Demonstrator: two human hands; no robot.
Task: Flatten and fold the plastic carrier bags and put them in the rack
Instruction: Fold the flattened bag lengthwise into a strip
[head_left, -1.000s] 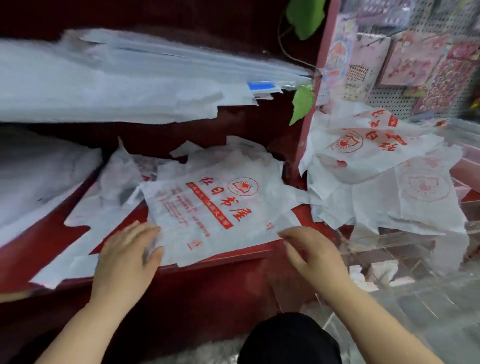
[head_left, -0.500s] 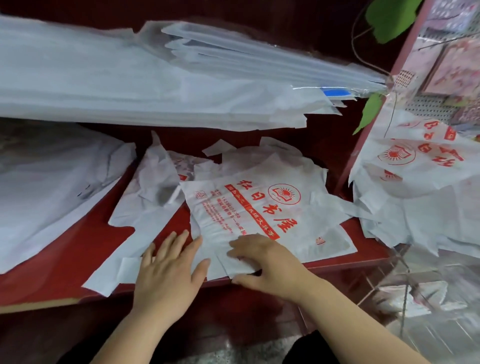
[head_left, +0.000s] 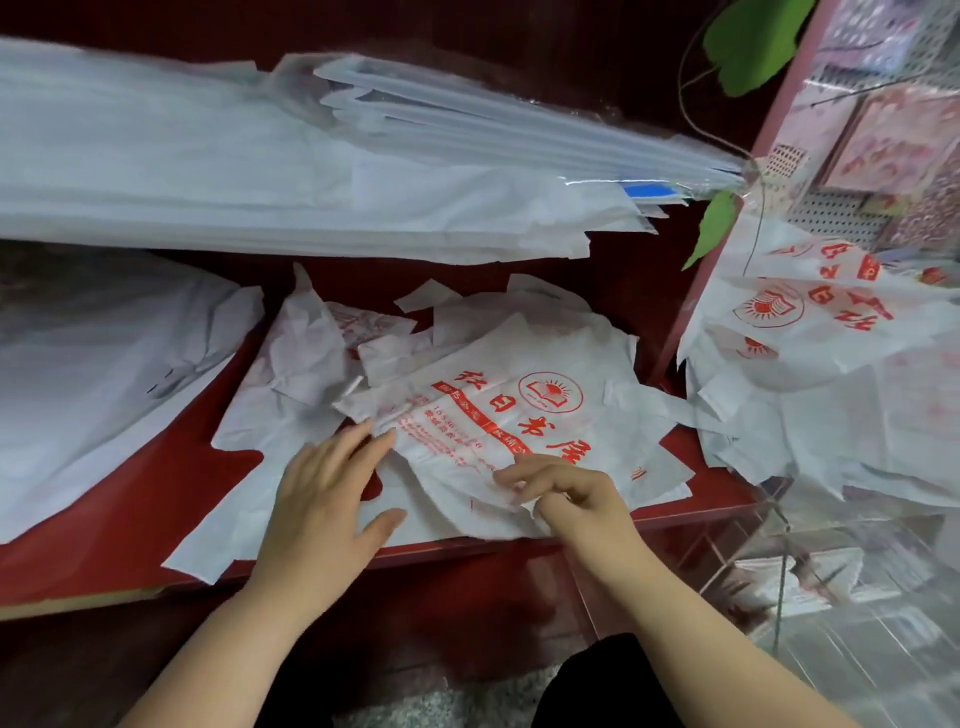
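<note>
The carrier bag, white with red print, starts right under my hands. Its near hem lies at the front lip of the red shelf, and from there it runs away from me, print up, creased and a little skewed. My left hand is spread flat with straight fingers and holds nothing. Its fingertips press the bag's left edge, and the palm rests on plain white plastic just beside it. My right hand is curled, thumb and fingertips pinching a ruck of the near hem. The bag's body therefore lies beyond that pinch and slightly to its left, between my two hands and past them.

To flatten it well, I judge the left hand should act as the anchor. The right would draw the hem taut toward me and to the right, then sweep outward from the middle to push trapped air out past the far edge. The film looks thin and slippery, and a hard tug would likely drag the sheets underneath along, so a light, even pull suits better. I would fold only once the side edges line up.

Past my left fingertips lie loose bags, crumpled and overlapping. Off to the right of my right hand, a heap of printed bags spills over a clear case. Farthest off, above all this, rests a stack of flat bags.
</note>
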